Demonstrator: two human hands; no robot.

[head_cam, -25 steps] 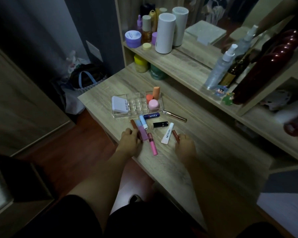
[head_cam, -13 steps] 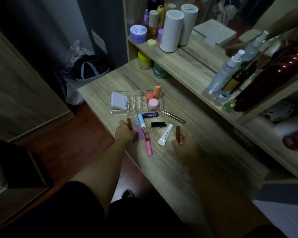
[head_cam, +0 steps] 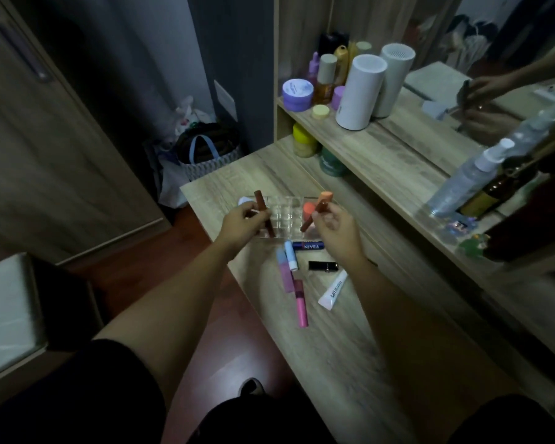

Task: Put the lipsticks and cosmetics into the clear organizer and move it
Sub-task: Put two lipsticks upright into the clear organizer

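Note:
The clear organizer (head_cam: 284,213) sits on the wooden desk, partly hidden behind both hands, with orange sponges (head_cam: 324,197) in its right end. My left hand (head_cam: 242,224) grips a brown lipstick (head_cam: 259,200) upright over the organizer's left side. My right hand (head_cam: 334,224) holds a second brown lipstick (head_cam: 311,219) tilted over the right side. On the desk nearer me lie a blue Nivea stick (head_cam: 308,245), a small light-blue stick (head_cam: 291,255), a black lipstick (head_cam: 323,266), a pink-purple tube (head_cam: 285,274), a pink gloss (head_cam: 301,304) and a white tube (head_cam: 333,290).
The desk (head_cam: 350,347) has its left edge close to the items. A shelf (head_cam: 382,145) behind carries jars, white cylinders and a spray bottle (head_cam: 468,177). A mirror (head_cam: 481,75) stands above it. A bag (head_cam: 205,152) sits on the floor at the left.
Both hands have lifted off the desk, each carrying a brown lipstick, and moved forward over the organizer. The camera view has shifted slightly.

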